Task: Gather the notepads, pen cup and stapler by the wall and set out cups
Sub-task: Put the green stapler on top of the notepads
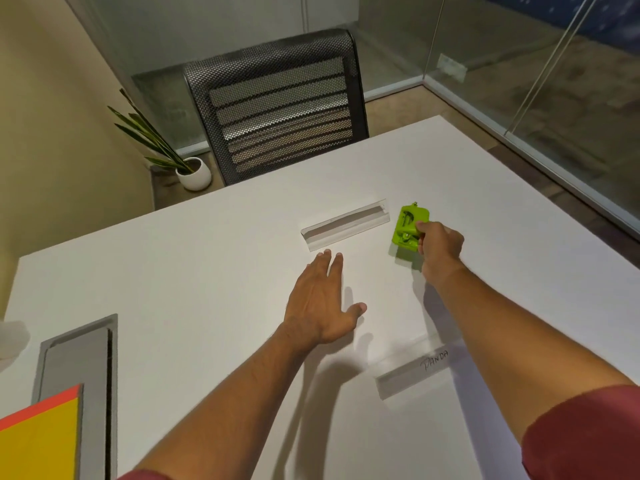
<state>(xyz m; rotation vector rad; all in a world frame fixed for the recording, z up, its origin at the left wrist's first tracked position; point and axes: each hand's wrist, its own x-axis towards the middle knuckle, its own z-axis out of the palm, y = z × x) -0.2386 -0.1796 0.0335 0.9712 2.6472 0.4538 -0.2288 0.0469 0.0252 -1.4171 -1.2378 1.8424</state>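
A single head-worn wide-angle view looks forward and down, close over the white bench (207, 258) toward the chair (277, 109).

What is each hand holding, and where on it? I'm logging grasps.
The right hand pinches the green stapler at its near right edge. The left hand holds nothing, fingers straight.
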